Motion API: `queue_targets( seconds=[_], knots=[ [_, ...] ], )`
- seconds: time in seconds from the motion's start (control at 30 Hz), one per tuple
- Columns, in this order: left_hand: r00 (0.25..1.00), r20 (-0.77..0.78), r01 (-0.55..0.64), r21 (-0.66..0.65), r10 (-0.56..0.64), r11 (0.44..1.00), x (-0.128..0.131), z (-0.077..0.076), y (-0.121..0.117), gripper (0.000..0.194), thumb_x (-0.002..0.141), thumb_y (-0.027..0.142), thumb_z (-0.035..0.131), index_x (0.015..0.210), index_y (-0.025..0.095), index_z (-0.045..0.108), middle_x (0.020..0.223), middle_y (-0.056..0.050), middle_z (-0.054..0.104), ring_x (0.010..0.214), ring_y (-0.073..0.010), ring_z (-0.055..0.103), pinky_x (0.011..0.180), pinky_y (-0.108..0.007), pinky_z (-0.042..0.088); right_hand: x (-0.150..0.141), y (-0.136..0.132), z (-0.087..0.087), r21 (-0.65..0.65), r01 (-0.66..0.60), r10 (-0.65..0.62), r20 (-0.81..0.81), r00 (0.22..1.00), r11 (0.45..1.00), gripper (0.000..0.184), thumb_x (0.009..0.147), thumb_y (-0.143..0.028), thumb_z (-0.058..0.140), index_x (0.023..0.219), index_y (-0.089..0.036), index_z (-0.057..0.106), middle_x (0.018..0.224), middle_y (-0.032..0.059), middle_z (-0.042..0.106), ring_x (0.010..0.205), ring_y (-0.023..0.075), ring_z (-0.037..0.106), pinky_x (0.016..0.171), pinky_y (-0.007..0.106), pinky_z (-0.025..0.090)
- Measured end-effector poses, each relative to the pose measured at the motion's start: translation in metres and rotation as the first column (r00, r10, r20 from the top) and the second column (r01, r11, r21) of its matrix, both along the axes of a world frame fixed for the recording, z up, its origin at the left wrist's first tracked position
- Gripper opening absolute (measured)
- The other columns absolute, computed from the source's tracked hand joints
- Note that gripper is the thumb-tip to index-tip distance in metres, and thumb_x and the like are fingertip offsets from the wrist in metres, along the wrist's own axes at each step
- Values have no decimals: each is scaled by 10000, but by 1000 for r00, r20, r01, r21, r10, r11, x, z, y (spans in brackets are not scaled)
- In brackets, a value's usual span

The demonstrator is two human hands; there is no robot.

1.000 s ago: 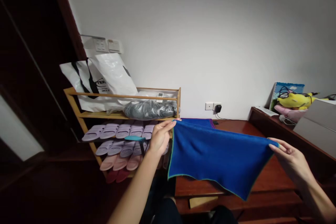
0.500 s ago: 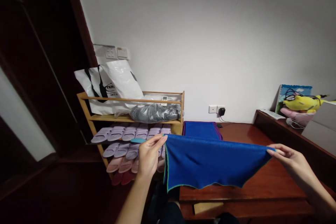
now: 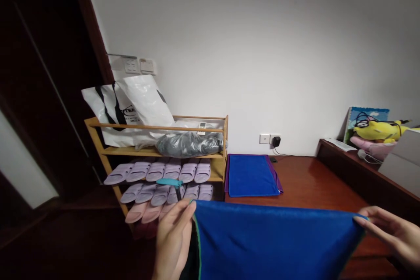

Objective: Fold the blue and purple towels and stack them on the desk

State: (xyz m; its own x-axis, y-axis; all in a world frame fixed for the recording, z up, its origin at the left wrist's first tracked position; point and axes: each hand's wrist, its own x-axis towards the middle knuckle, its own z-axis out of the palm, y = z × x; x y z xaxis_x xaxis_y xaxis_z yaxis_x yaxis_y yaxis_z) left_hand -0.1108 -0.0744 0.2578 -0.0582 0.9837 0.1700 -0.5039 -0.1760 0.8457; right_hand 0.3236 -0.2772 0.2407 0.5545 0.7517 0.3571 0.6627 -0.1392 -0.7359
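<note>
A blue cloth (image 3: 275, 240) with green edging hangs stretched between my two hands, its lower part cut off by the bottom of the view. My left hand (image 3: 173, 236) pinches its upper left corner between thumb and fingers. At the upper right corner, my right hand (image 3: 390, 232) grips it the same way. Beyond the cloth, a flat blue cloth (image 3: 252, 175) lies on top of a purple cloth (image 3: 277, 181) on the brown wooden surface (image 3: 302, 179).
To the left stands a wooden rack (image 3: 157, 127) with several slippers (image 3: 139, 170), white bags (image 3: 144, 100) and a plastic-wrapped bundle (image 3: 188, 143). A raised ledge (image 3: 341, 162) at right bears a yellow plush toy (image 3: 377, 130) and white boxes (image 3: 402, 157). A black plug (image 3: 276, 141) sits in the wall socket.
Both hands have come lower and closer to me, drawing the held cloth down with them and slightly wider apart. More of the flat blue and purple cloths now shows.
</note>
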Motion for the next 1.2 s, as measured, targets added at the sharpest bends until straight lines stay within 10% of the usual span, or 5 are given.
queue_targets(
  seconds=[0.37, 0.6, 0.97, 1.07, 1.2],
  knots=[
    [952, -302, 28, -103, -58, 994, 60, -112, 101, 460, 525, 546, 778, 718, 134, 713, 635, -10, 627, 616, -144, 552, 574, -235, 423, 34, 114, -76, -206, 20, -75, -266, 961, 978, 350, 678, -566, 569, 724, -221, 527, 480, -7, 605, 334, 127, 484, 362, 243, 354],
    [900, -434, -32, -141, -33, 989, 100, -168, 163, 502, 452, 604, 737, 627, 135, 697, 555, -18, 613, 542, -148, 526, 518, -252, 392, 36, 189, -140, -193, 101, -169, -377, 911, 976, 247, 704, -479, 468, 756, -238, 455, 727, 70, 714, 624, 199, 684, 535, 282, 529],
    [704, -702, -123, 31, 109, 992, 126, -214, 198, 529, 670, 574, 551, 948, 147, 692, 1044, -151, 672, 1054, -352, 576, 916, -500, 414, 30, 245, -206, -400, 250, -255, 43, 966, 882, 311, 798, -332, 384, 943, -141, 582, 923, 212, 673, 887, 306, 661, 765, 449, 495],
    [520, -842, 105, 231, 145, 967, 145, -217, 178, 520, 846, 451, 441, 1302, 210, 506, 1405, -101, 459, 1315, -272, 369, 1067, -472, 278, 9, 265, -214, -354, 154, -86, 201, 976, 923, 462, 869, -383, 312, 1232, -171, 504, 1283, 175, 544, 1192, 259, 511, 985, 432, 379],
    [49, -972, 519, 222, 231, 825, 162, -225, 158, 564, 941, 383, 329, 1473, 232, 213, 1538, -52, 211, 1410, -227, 158, 1121, -469, 191, -9, 287, -227, -380, 6, 116, 297, 948, 925, 552, 872, -561, 317, 1342, -297, 434, 1434, 36, 434, 1325, 211, 359, 1082, 429, 267]
  ],
)
